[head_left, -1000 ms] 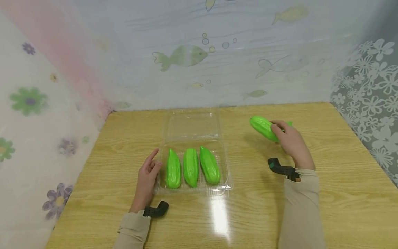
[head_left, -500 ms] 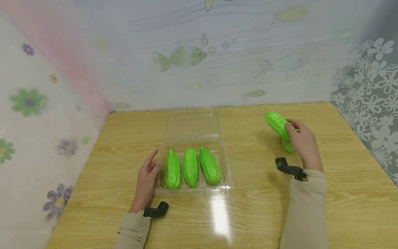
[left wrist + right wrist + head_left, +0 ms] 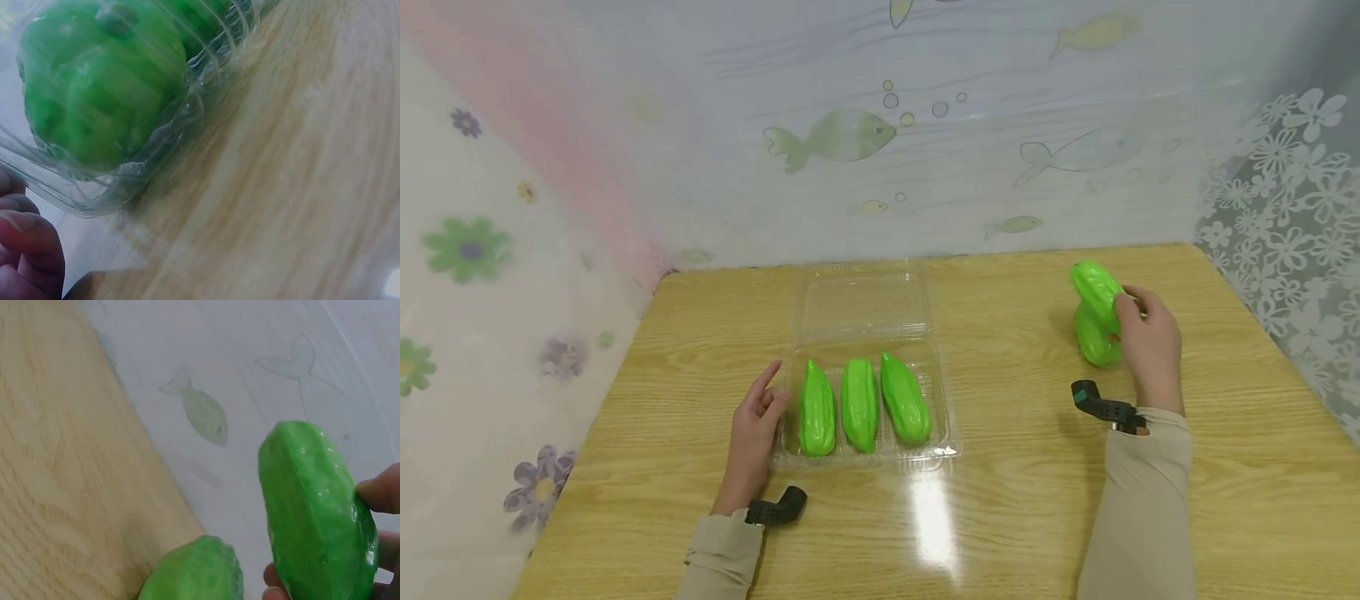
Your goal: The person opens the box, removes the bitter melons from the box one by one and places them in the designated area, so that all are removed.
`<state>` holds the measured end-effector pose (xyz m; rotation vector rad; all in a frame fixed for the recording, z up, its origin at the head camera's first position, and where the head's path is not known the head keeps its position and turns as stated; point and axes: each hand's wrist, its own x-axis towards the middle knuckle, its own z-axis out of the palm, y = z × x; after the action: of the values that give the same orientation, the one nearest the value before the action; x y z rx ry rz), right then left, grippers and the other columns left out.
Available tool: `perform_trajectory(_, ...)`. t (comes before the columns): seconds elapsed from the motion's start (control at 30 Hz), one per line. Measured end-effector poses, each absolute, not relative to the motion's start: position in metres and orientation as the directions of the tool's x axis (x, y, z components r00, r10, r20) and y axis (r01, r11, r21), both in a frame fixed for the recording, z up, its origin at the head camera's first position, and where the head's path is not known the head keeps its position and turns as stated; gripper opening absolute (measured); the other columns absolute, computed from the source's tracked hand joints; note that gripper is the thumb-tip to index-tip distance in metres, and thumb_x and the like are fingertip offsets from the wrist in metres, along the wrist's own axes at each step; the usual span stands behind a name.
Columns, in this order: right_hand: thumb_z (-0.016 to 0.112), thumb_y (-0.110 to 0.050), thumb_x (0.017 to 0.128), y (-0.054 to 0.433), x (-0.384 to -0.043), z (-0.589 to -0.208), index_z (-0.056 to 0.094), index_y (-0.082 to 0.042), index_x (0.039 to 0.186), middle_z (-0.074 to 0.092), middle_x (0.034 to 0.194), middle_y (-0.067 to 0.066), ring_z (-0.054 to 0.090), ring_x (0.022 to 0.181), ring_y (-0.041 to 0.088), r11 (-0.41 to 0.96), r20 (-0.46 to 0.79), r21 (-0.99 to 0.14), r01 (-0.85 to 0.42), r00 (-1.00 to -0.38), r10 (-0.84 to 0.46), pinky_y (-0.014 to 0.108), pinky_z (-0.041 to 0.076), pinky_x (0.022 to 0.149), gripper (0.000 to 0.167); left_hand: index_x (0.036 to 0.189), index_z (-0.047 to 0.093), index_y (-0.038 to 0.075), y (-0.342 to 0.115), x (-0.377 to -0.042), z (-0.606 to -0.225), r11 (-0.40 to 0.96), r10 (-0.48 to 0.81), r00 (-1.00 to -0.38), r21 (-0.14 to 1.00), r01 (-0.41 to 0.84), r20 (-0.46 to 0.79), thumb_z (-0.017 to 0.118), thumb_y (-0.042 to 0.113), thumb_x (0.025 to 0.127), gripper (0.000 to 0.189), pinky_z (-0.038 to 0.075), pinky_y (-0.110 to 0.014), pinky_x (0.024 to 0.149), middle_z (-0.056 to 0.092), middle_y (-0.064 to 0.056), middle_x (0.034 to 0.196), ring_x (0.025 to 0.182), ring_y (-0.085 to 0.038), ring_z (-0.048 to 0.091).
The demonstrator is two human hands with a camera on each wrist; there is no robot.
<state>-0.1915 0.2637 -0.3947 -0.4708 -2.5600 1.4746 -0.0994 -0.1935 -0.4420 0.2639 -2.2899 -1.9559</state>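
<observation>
My right hand (image 3: 1152,342) grips a bright green toy cucumber (image 3: 1097,287) between thumb and fingers, above the table's right side. In the right wrist view this held cucumber (image 3: 315,512) stands tilted. Another green toy cucumber (image 3: 1096,340) lies just below it, partly hidden by the held one and the hand. An open clear plastic clamshell box (image 3: 942,392) holds a left cucumber (image 3: 817,410), a middle one (image 3: 860,404) and a right one (image 3: 906,398), side by side. My left hand (image 3: 754,437) rests at the box's left edge, fingers loosely bent.
The box's clear lid (image 3: 865,302) lies folded back toward the wall. A wooden table (image 3: 1000,500) bears everything and meets a fish-printed wall (image 3: 955,167) at the back. A flower-printed covering (image 3: 467,333) borders the left side.
My right hand has moved right and slightly down with the cucumber, which now points more upright. The cucumber beneath has come into fuller view. My left hand and the box have stayed put.
</observation>
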Motion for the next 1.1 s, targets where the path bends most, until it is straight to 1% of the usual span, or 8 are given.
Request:
perform_trajectory(0.2, 0.034, -0.047, 0.092, 0.271, -0.194, -0.402, 0.032, -0.022, 0.139, 0.036, 0.128, 0.007, 0.049, 0.085, 0.011, 0.377, -0.058, -0.89, 0.256, -0.885, 0.462, 0.019, 0.046, 0.068, 0.054, 0.133, 0.043, 0.021, -0.194, -0.1, -0.443, 0.148, -0.202, -0.979, 0.987, -0.062, -0.031, 0.052, 0.013, 0.091, 0.044, 0.032, -0.022, 0.051, 0.041, -0.001, 0.071, 0.056, -0.009, 0.033)
perform_trajectory(0.27, 0.035, -0.047, 0.091, 0.274, -0.196, -0.404, 0.031, -0.022, 0.139, 0.034, 0.13, 0.007, 0.048, 0.086, 0.009, 0.347, -0.071, -0.898, 0.27, -0.868, 0.491, 0.018, 0.046, 0.07, 0.054, 0.133, 0.043, 0.021, -0.195, -0.1, -0.444, 0.149, -0.2, -0.979, 0.987, -0.065, -0.034, 0.052, 0.014, 0.091, 0.044, 0.032, -0.023, 0.051, 0.041, -0.001, 0.071, 0.056, -0.009, 0.033)
perform_trajectory(0.37, 0.036, -0.048, 0.091, 0.277, -0.197, -0.407, 0.03, -0.026, 0.139, 0.031, 0.134, 0.006, 0.043, 0.099, 0.012, 0.322, -0.094, -0.897, 0.303, -0.842, 0.532, 0.021, 0.043, 0.077, 0.053, 0.133, 0.043, 0.022, -0.195, -0.1, -0.443, 0.149, -0.202, -0.979, 0.987, -0.066, -0.035, 0.052, 0.014, 0.091, 0.044, 0.032, -0.023, 0.052, 0.041, -0.001, 0.072, 0.057, -0.009, 0.033)
perform_trajectory(0.53, 0.036, -0.047, 0.091, 0.282, -0.198, -0.415, 0.027, -0.029, 0.14, 0.027, 0.139, 0.006, 0.03, 0.118, 0.02, 0.307, -0.106, -0.89, 0.338, -0.807, 0.581, 0.033, 0.032, 0.092, 0.053, 0.133, 0.043, 0.022, -0.195, -0.1, -0.443, 0.145, -0.204, -0.978, 0.987, -0.064, -0.033, 0.052, 0.014, 0.091, 0.044, 0.032, -0.022, 0.052, 0.042, -0.001, 0.072, 0.057, -0.009, 0.033)
perform_trajectory(0.63, 0.037, -0.046, 0.091, 0.286, -0.198, -0.421, 0.025, -0.026, 0.141, 0.021, 0.142, 0.007, 0.024, 0.124, 0.022, 0.306, -0.122, -0.884, 0.354, -0.805, 0.581, 0.038, 0.024, 0.099, 0.055, 0.133, 0.043, 0.021, -0.194, -0.1, -0.442, 0.142, -0.205, -0.978, 0.988, -0.061, -0.031, 0.052, 0.014, 0.091, 0.044, 0.032, -0.022, 0.051, 0.042, 0.0, 0.072, 0.057, -0.008, 0.034)
perform_trajectory(0.73, 0.037, -0.046, 0.091, 0.288, -0.2, -0.427, 0.024, -0.023, 0.142, 0.017, 0.144, 0.008, 0.02, 0.126, 0.023, 0.311, -0.143, -0.873, 0.376, -0.806, 0.574, 0.039, 0.02, 0.101, 0.057, 0.132, 0.044, 0.02, -0.193, -0.1, -0.442, 0.133, -0.209, -0.978, 0.99, -0.055, -0.027, 0.052, 0.012, 0.09, 0.044, 0.032, -0.022, 0.051, 0.042, -0.001, 0.072, 0.057, -0.008, 0.034)
perform_trajectory(0.97, 0.036, -0.045, 0.092, 0.29, -0.2, -0.436, 0.024, -0.019, 0.142, 0.019, 0.143, 0.01, 0.02, 0.127, 0.024, 0.315, -0.154, -0.866, 0.388, -0.806, 0.571, 0.039, 0.019, 0.102, 0.058, 0.132, 0.044, 0.019, -0.193, -0.1, -0.442, 0.139, -0.215, -0.976, 0.989, -0.055, -0.024, 0.052, 0.011, 0.09, 0.044, 0.032, -0.021, 0.052, 0.041, -0.001, 0.071, 0.058, -0.008, 0.034)
perform_trajectory(1.1, 0.037, -0.047, 0.091, 0.289, -0.2, -0.436, 0.022, -0.016, 0.142, 0.019, 0.144, 0.012, 0.02, 0.128, 0.027, 0.316, -0.185, -0.861, 0.399, -0.824, 0.536, 0.042, 0.02, 0.101, 0.062, 0.133, 0.044, 0.019, -0.193, -0.1, -0.442, 0.142, -0.217, -0.976, 0.988, -0.057, -0.025, 0.052, 0.011, 0.09, 0.044, 0.031, -0.021, 0.051, 0.041, -0.001, 0.071, 0.057, -0.008, 0.033)
